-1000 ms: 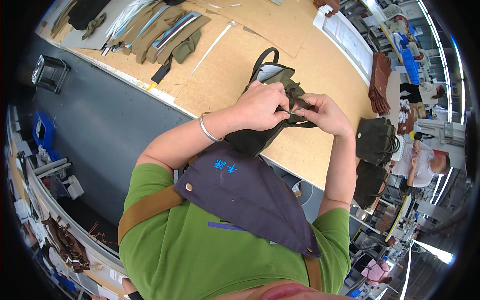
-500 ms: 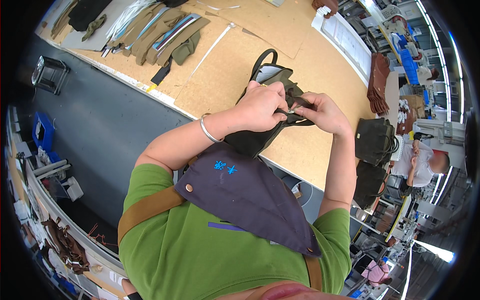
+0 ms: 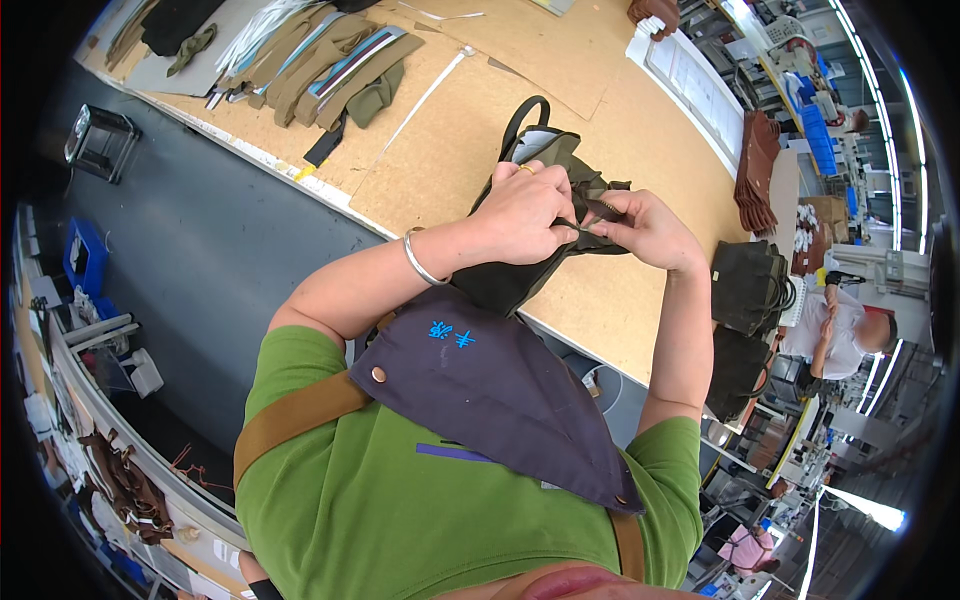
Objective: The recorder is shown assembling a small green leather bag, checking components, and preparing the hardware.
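Observation:
A dark olive handbag [image 3: 500, 285] with a looped handle [image 3: 519, 118] rests at the table's near edge, its top gaping and a pale lining showing inside. My left hand [image 3: 525, 212] is closed over its upper part, thumb and forefinger pinching the bag's edge. Close by on the right, my right hand [image 3: 645, 228] pinches at the same spot with thumb and fingertips. A dark strip, perhaps a zipper end [image 3: 606, 210], sticks out beside those fingers. Both sets of fingertips almost meet, and the small part between them is hidden.
On the wooden table [image 3: 420, 180], stacked tan and olive strips [image 3: 335, 75] lie at the far left. Brown leather pieces [image 3: 757, 175] hang over the right side. More dark bags [image 3: 745, 285] stand on the right, near a person in white [image 3: 835, 325]. A metal stool [image 3: 100, 140] stands on the floor.
My right fingertips have shifted slightly down and left, toward the left ones. The pale bit seen between them before is now hardly visible. My left hand has stayed nearly still.

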`<move>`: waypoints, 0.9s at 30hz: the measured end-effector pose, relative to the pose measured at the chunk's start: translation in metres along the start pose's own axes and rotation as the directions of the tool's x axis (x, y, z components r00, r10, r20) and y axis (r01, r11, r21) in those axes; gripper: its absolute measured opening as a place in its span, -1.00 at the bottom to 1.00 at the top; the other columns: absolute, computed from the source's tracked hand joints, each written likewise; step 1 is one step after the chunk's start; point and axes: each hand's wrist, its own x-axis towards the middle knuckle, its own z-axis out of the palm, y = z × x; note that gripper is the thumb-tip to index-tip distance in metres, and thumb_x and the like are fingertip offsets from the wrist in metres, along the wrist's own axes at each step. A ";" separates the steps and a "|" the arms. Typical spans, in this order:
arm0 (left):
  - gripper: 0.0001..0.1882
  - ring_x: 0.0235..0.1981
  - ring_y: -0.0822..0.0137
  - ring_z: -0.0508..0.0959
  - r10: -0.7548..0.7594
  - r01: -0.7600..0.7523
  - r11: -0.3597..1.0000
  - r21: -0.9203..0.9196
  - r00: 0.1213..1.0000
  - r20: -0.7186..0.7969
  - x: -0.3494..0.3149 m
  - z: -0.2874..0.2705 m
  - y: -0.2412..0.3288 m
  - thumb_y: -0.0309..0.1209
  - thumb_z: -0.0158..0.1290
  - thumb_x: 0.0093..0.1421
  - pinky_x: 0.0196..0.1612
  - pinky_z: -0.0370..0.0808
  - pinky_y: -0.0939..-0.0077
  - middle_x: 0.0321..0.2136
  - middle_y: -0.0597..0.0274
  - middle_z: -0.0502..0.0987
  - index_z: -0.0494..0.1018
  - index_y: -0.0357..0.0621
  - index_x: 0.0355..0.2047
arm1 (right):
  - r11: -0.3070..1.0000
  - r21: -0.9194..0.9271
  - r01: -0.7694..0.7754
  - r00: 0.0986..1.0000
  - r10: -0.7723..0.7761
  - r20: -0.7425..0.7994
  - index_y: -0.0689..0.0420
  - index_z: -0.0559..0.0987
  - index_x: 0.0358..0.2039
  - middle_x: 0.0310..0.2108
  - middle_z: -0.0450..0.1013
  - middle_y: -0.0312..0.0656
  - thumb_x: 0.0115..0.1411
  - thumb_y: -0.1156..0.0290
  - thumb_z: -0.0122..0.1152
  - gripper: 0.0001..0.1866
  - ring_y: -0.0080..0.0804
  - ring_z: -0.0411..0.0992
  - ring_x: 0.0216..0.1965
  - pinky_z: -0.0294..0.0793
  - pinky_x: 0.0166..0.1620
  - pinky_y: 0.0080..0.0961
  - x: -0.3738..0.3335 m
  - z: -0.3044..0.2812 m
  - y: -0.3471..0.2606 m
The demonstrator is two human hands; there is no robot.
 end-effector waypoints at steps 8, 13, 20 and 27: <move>-0.86 -0.13 0.28 0.37 -0.005 0.005 1.000 -0.004 1.000 -0.017 0.000 0.002 0.000 -0.26 0.22 0.08 0.01 0.09 0.27 -0.30 0.34 0.44 0.64 -0.01 -0.43 | 1.000 -0.002 -0.007 0.998 0.007 0.055 0.30 0.59 -0.26 -0.37 0.43 -0.35 0.16 0.67 0.19 -0.87 -0.66 0.36 -0.33 0.37 -0.23 -0.68 -0.002 -0.001 -0.007; -0.85 -0.14 0.28 0.38 -0.013 0.013 1.000 0.003 1.000 -0.027 -0.002 0.002 0.001 -0.26 0.23 0.07 0.01 0.10 0.27 -0.30 0.35 0.44 0.64 -0.03 -0.42 | 0.999 0.045 -0.009 0.999 0.007 0.038 0.26 0.60 -0.29 -0.43 0.46 -0.37 0.16 0.62 0.20 -0.90 -0.68 0.35 -0.37 0.38 -0.26 -0.65 -0.003 0.001 -0.004; -0.83 -0.14 0.29 0.39 -0.017 0.019 0.999 0.031 0.997 -0.075 -0.003 0.005 0.001 -0.25 0.23 0.04 0.01 0.11 0.29 -0.31 0.34 0.44 0.63 -0.05 -0.43 | 0.988 0.147 -0.033 0.997 0.022 0.081 0.29 0.59 -0.23 -0.38 0.46 -0.39 0.16 0.62 0.14 -0.84 -0.68 0.34 -0.30 0.34 -0.20 -0.67 -0.005 -0.003 -0.005; -0.84 -0.17 0.30 0.40 -0.015 0.021 0.998 0.054 0.994 -0.113 -0.004 0.007 0.003 -0.26 0.24 0.01 0.00 0.13 0.31 -0.34 0.35 0.45 0.64 -0.05 -0.45 | 0.999 0.036 0.001 1.000 0.000 -0.020 0.22 0.60 -0.37 -0.53 0.43 -0.46 0.01 0.47 0.40 -0.82 -0.75 0.28 -0.48 0.28 -0.41 -0.69 -0.006 0.007 -0.011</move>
